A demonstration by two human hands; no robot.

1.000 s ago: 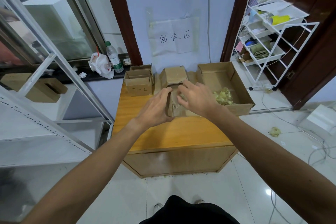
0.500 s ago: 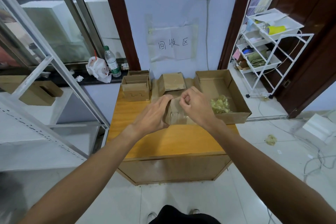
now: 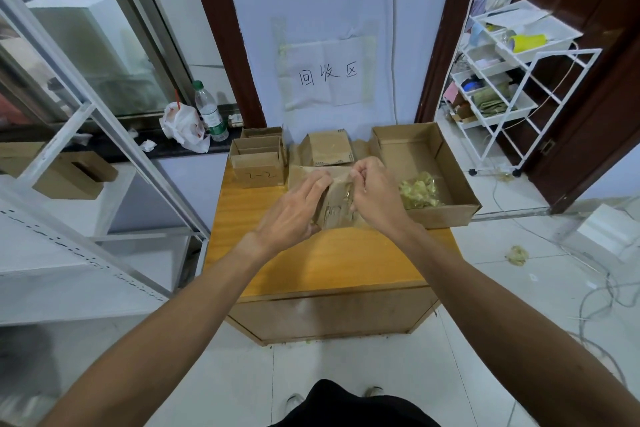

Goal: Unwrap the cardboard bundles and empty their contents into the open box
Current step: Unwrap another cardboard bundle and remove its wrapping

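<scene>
A brown cardboard bundle [image 3: 334,208] wrapped in clear tape stands on the wooden table [image 3: 322,260]. My left hand [image 3: 294,211] holds its left side, fingers laid over the top. My right hand [image 3: 372,196] pinches the wrapping at the bundle's upper right edge, fingers curled. To the right lies the open box [image 3: 446,215], a low cardboard tray with a heap of yellow-green shreds [image 3: 419,189] inside. Another cardboard bundle [image 3: 329,149] stands behind my hands.
Small open cartons, one marked 2-2 [image 3: 258,163], stand at the table's back left. A water bottle [image 3: 210,113] and a plastic bag [image 3: 183,126] sit on the sill. A white wire rack [image 3: 502,87] stands at the right. Cables and a yellow-green clump [image 3: 517,255] lie on the floor.
My right hand has shifted from covering the bundle's top to pinching the wrapping at its upper right edge. My left hand has stayed on the bundle's left side.
</scene>
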